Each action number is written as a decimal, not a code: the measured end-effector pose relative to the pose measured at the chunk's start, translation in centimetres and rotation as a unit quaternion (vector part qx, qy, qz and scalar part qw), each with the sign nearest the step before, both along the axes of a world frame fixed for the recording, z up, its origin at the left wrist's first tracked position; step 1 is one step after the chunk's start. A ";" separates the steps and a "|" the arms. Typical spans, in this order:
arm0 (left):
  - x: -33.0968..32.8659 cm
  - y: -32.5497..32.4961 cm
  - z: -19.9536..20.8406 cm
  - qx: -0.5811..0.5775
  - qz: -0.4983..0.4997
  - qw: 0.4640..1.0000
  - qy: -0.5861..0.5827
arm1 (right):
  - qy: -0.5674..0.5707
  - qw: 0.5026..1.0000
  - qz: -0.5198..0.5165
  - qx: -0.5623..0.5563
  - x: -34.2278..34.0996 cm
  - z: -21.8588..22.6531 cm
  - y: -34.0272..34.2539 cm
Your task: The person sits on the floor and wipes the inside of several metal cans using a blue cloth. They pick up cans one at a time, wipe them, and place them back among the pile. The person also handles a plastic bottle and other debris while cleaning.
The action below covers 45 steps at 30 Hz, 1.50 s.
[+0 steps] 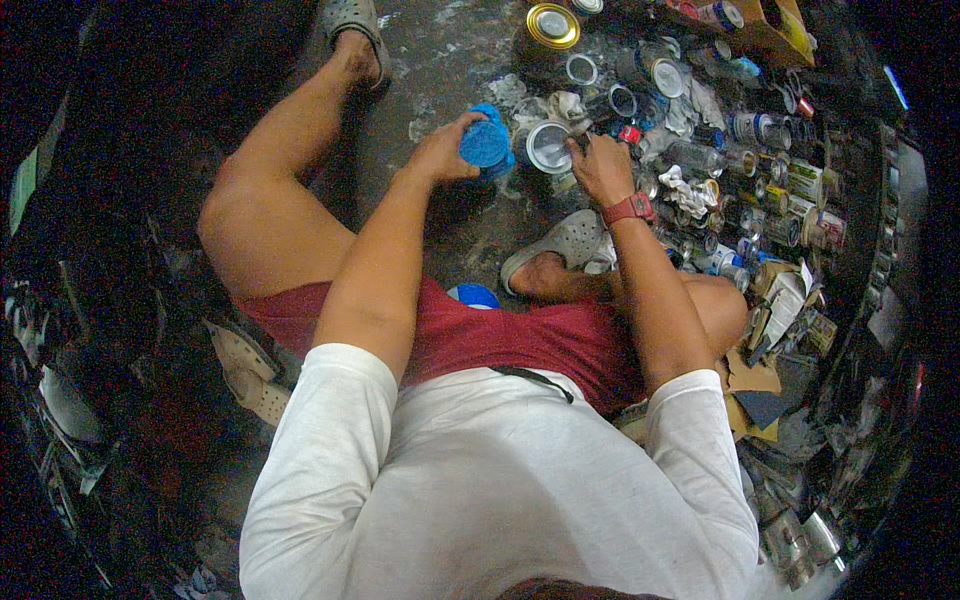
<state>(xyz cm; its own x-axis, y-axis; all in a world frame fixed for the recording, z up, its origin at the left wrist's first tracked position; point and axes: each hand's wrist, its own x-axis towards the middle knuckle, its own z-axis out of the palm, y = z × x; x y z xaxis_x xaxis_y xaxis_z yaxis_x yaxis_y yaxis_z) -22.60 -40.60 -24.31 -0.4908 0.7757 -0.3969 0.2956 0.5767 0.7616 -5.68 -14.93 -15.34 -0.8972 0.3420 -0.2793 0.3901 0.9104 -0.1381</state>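
My left hand [440, 152] is closed round a blue container [485, 145], with its thumb and fingers on either side. Its round blue face is turned up, and bits of blue stick out at its edge; I cannot make out its exact kind. A clear plastic cup [548, 147] with a pale round rim is just right of it. My right hand [604, 170], with a red watch [628, 208] on the wrist, pinches that cup's rim on its right side. The two containers are close together above the dark floor [430, 50].
Several jars, cups and cans crowd the floor to the right, among them a clear bottle [695, 158] and crumpled white paper [690, 190]. A gold-rimmed tin [553, 27] stands at the far side. Cardboard pieces [755, 372] lie by my right knee. A cardboard box [780, 30] is far right.
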 end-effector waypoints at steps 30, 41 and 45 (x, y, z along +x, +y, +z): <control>0.2 0.0 0.6 0.006 0.009 1.000 0.008 | 0.081 0.995 0.026 -0.051 0.3 -0.1 -0.5; 0.3 0.0 0.6 0.014 0.011 1.000 0.007 | 0.003 0.999 -0.005 0.034 0.3 0.3 -0.9; 0.3 0.0 0.8 -0.009 0.009 1.000 0.004 | 0.079 0.994 -0.034 -0.069 0.4 -0.1 -0.8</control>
